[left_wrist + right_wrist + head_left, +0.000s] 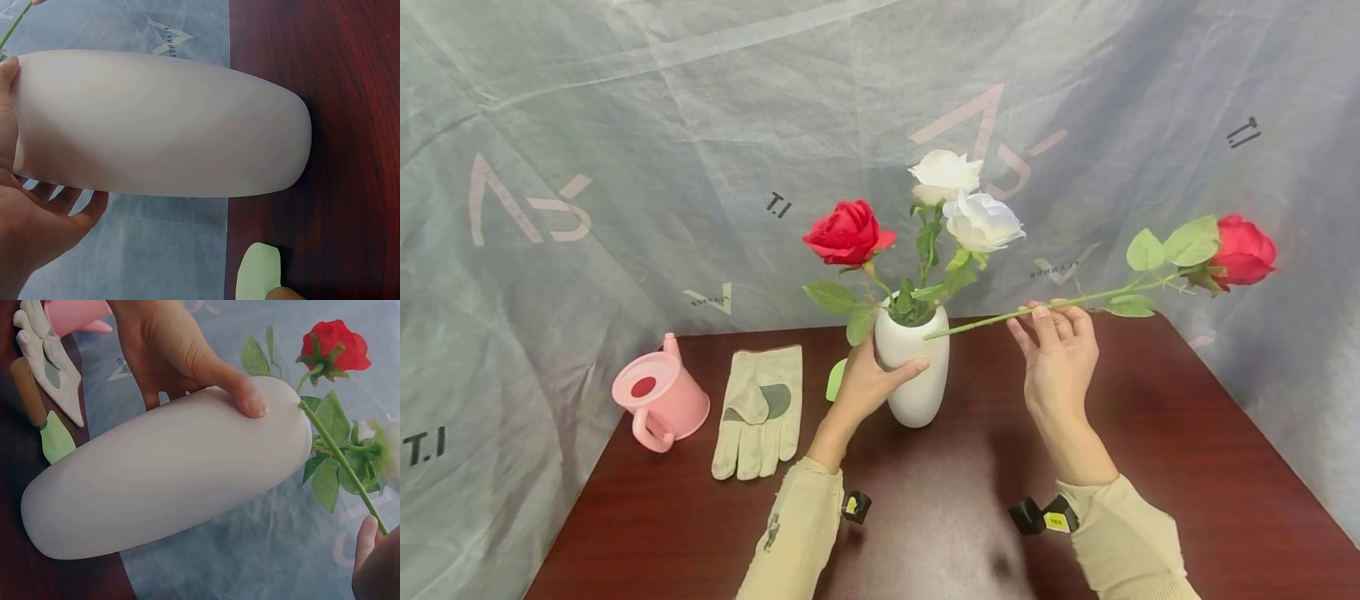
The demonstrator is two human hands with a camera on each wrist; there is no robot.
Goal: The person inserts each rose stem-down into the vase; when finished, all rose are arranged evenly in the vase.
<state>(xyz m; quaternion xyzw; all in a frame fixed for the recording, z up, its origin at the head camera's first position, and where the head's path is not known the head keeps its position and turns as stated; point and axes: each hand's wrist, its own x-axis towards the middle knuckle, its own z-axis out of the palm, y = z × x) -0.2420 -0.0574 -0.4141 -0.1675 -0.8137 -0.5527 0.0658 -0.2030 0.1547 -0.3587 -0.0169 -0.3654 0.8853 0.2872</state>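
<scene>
My left hand (868, 379) grips a white vase (916, 392) around its upper part, the thumb across the front and the fingers behind. The vase stands upright on the table. In it are a red rose (848, 233) leaning left and two white roses, one higher (947, 175) and one lower (983, 222). With its fingertips my right hand (1062, 367) pinches the green stem (344, 464) of another red rose (1243, 250), held nearly level with its bloom to the right. The stem's cut end appears by the vase's rim; whether they touch, I cannot tell.
Left on the dark red wooden table (955, 517) stand a pink watering can (681, 404) and a pale work glove (760, 417). A small trowel with a green blade (58, 439) and wooden handle (28, 390) lies behind my left hand. Grey cloth (700, 150) hangs behind.
</scene>
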